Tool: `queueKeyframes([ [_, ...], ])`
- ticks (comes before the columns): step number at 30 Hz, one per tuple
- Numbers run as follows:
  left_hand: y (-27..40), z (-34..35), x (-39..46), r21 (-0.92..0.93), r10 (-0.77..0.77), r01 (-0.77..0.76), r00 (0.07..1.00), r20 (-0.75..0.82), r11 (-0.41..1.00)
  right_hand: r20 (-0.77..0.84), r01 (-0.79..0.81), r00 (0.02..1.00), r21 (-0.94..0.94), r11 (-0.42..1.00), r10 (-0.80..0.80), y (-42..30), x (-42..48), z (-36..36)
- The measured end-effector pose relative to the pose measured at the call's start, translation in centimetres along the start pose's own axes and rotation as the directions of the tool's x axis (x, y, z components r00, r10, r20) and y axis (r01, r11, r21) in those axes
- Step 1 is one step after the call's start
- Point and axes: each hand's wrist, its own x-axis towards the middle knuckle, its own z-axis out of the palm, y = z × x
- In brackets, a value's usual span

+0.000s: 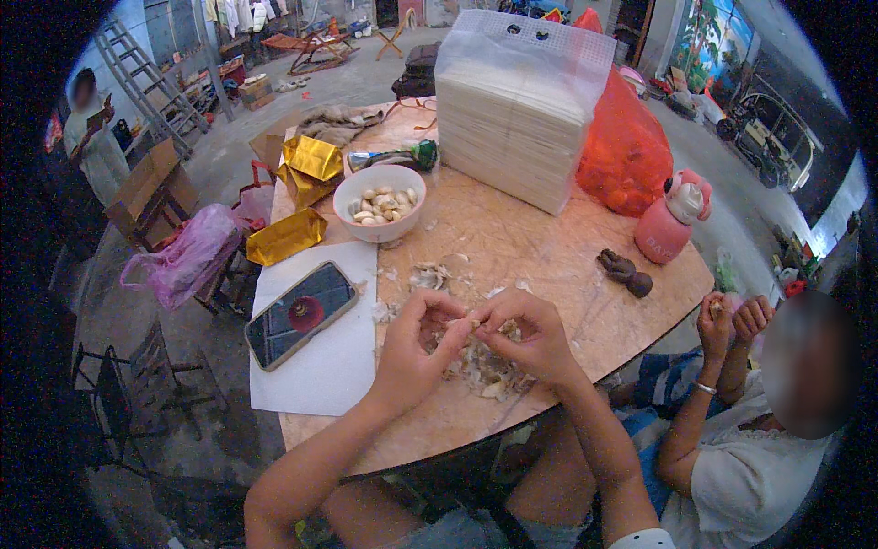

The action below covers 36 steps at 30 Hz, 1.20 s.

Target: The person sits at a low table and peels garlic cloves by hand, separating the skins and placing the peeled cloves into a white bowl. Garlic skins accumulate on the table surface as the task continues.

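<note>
Both hands meet over the table near its front edge. My left hand [425, 343] and my right hand [525, 333] pinch a small garlic clove [475, 324] between their fingertips, which mostly cover it. Below and around them lies a pile of papery garlic skins [490, 374], with more skins [430, 276] just beyond. A white bowl with a pink rim [378, 230] stands farther back and holds peeled garlic cloves [384, 206]. To the left, a smartphone [302, 316] lies on a white sheet [315, 391].
Gold foil packs [287, 237] and a green-capped tube [394, 158] lie at the back left. A big wrapped stack of paper [507, 123], a red bag [627, 151], a pink bottle [664, 230] and a brown figurine [624, 272] stand or lie rightward. A person [748, 466] sits close at right.
</note>
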Motion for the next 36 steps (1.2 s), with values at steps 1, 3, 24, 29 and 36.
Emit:
queueKeyframes([
  [1,0.0,-0.3,0.1,-0.038,-0.051,0.053,0.998,0.048,0.998,-0.015,-0.011,1.000,-0.023,1.000,0.011,0.2,0.0,0.1],
  [3,-0.4,-0.7,0.4,-0.122,-0.116,0.129,0.988,0.106,0.984,-0.046,-0.034,0.998,-0.069,0.997,0.031,0.6,-0.2,0.6],
  [24,0.8,-1.1,1.0,0.392,0.134,0.012,0.930,-0.343,0.920,-0.146,-0.207,0.975,-0.360,0.910,0.164,4.1,12.3,0.2],
  [29,-0.7,-3.2,1.8,0.696,0.352,-0.181,0.930,-0.110,0.695,0.090,-0.141,0.967,-0.585,0.799,0.237,4.7,7.7,-3.4],
  [36,-0.5,-4.0,0.2,0.945,0.146,-0.169,0.980,0.132,0.281,0.301,-0.051,0.908,-0.614,0.787,0.293,1.2,3.6,-1.2],
])
